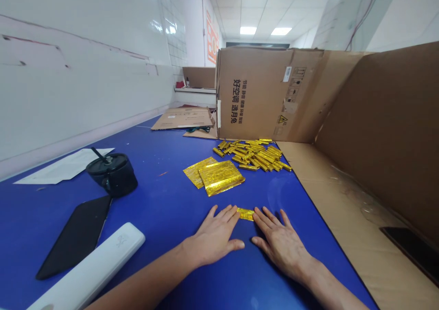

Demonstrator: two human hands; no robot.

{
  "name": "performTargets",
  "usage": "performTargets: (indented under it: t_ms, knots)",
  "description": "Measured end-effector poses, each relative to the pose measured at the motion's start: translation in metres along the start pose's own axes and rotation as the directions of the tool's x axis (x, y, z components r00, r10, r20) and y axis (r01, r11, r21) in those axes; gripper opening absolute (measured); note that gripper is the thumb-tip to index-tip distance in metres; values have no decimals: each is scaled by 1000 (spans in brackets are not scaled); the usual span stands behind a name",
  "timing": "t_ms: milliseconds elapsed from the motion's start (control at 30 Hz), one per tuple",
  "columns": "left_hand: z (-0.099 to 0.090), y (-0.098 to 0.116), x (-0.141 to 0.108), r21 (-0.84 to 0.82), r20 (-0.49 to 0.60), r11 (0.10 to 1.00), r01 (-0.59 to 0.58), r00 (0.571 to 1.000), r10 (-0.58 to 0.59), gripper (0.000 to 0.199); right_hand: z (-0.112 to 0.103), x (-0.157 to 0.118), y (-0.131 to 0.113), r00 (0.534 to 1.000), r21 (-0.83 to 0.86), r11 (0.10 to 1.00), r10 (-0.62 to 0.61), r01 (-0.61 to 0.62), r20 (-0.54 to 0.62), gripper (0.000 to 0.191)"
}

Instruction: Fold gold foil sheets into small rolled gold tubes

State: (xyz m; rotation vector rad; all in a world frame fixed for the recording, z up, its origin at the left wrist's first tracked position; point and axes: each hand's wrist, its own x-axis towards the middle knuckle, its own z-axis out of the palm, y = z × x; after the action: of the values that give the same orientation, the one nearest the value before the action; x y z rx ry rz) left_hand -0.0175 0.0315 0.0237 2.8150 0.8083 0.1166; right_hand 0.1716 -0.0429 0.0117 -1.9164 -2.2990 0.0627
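Landmark: small gold foil strip (246, 214). Left hand (216, 234), right hand (281, 242) flat, fingers spread, pressing its ends; I grip nothing.

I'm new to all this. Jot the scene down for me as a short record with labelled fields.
Left hand: flat, fingertips at the left end of a small gold foil piece
Right hand: flat, fingertips at its right end
Beyond the hands: overlapping gold sheets, piled gold rolls
Left side: dark lidded mug, white paper
Surface: blue tabletop
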Motion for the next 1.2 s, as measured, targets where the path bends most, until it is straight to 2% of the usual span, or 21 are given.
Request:
performTargets:
  t_ms: [67,133,300,500,667,767,833,933,1000,1100,1200]
  knots:
    - [-2,-1,6,-13,-75,1000,24,997,-25,41,-2,5,0,1000,11,1000,10,-10,0,42]
    - [-5,-2,14,-20,-134,998,54,989,-56,32,-4,10,1,1000,15,1000,22,-22,1,38]
    - [-2,-9,29,10,-152,996,89,985,-86,21,-7,17,1,999,16,999,46,-46,-22,33]
    - [5,-15,30,-76,-205,993,87,974,-101,20,-5,18,1,988,84,996,28,-16,-152,29]
    - [4,-15,30,-167,-215,981,102,967,-137,19,-1,17,7,965,217,976,88,-34,-247,28]
    - [5,-14,30,-189,-240,976,109,958,-153,25,2,18,10,951,274,959,145,-68,-273,28]
    - [6,-12,28,-212,-294,971,110,940,-171,33,3,20,12,946,318,945,172,-79,-276,27]
    - [3,-8,24,-226,-380,970,87,909,-170,23,3,21,14,942,379,919,215,-107,-256,27]
    - [0,-5,21,-169,-369,985,24,925,-86,7,3,22,16,939,405,904,247,-135,-238,27]
    - [-2,-2,20,-51,-251,996,-78,966,63,11,3,22,17,938,418,895,268,-157,-220,27]
    - [-1,0,22,22,-153,995,-95,983,97,12,6,23,19,941,430,889,266,-156,-208,26]
